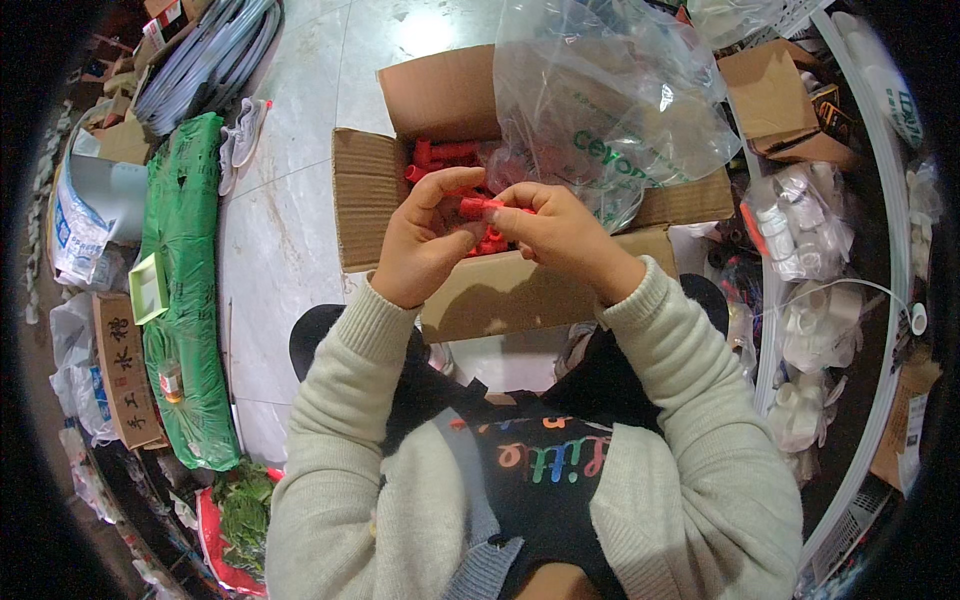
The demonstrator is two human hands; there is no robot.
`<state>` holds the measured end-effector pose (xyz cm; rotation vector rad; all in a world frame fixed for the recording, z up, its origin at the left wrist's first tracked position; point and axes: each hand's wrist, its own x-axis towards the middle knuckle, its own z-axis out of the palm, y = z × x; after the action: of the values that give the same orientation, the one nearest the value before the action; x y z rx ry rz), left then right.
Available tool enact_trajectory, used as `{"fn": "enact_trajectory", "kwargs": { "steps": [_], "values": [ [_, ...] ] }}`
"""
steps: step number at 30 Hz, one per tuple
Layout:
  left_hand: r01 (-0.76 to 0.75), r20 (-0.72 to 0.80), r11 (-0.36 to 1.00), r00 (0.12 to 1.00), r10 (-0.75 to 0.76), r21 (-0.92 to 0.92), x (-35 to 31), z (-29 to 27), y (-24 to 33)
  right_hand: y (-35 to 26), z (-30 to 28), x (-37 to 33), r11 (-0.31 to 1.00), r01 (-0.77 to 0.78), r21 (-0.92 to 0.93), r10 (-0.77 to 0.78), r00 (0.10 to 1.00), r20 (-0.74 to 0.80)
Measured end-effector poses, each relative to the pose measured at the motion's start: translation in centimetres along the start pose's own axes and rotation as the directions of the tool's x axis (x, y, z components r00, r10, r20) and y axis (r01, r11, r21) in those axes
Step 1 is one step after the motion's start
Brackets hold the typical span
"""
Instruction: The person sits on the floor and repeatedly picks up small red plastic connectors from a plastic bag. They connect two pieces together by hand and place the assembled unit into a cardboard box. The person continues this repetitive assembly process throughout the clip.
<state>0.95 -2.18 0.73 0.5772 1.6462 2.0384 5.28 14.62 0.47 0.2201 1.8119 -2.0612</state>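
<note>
So, my right hand (568, 228) is pinching a small red piece (478, 208) between thumb and fingers, right up over the open cardboard box (545, 290). My left hand (422, 240) is just beside it, thumb and fingers curled but spread apart, with a gap between them. Can't tell if a left fingertip is actually touching the piece, it's too small to make out from up here. Same with its exact shape, half of it hides behind my own fingers.

As for how far along I am: the box is open with its flaps folded out, and this one piece is up in my grip. There's a bunch of red parts (445, 155) down inside the box, so I'd call it well short of finished. Honestly can't say whether any of those have been handled or are fresh, they look much alike in there, and my hands plus the plastic cover a good part of them. Whether the one I'm pinching is done or only half done, I can't tell either.

Further out, a big clear plastic bag (620, 110) slumps across the far right side of the box. Off to my left there's a long green wrapped bundle (185, 300) and some coiled hose (215, 60); on my right, bagged white fittings (800, 225).
</note>
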Motion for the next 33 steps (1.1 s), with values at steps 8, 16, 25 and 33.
{"fn": "enact_trajectory", "kwargs": {
  "steps": [8,16,25,33],
  "values": [
    [0.023,-0.333,0.998,0.942,-0.041,-0.055,0.6,-1.2,0.5,-0.3,-0.3,-0.3,0.958,0.060,0.281,-0.052,0.998,-0.033],
    [0.040,-0.074,0.937,0.995,-0.070,-0.346,0.5,0.3,-0.9,-0.2,0.1,-0.2,0.836,-0.144,0.530,0.073,0.986,0.152],
    [-0.020,-0.161,0.996,0.986,0.035,0.090,0.4,-0.7,-0.4,0.1,-0.4,0.1,0.799,-0.029,0.601,-0.078,0.985,0.152],
    [-0.028,-0.098,1.000,0.995,0.029,0.005,0.3,-0.4,0.7,1.1,-0.8,0.3,0.816,0.038,0.576,-0.203,0.953,0.223]
  ]
}}
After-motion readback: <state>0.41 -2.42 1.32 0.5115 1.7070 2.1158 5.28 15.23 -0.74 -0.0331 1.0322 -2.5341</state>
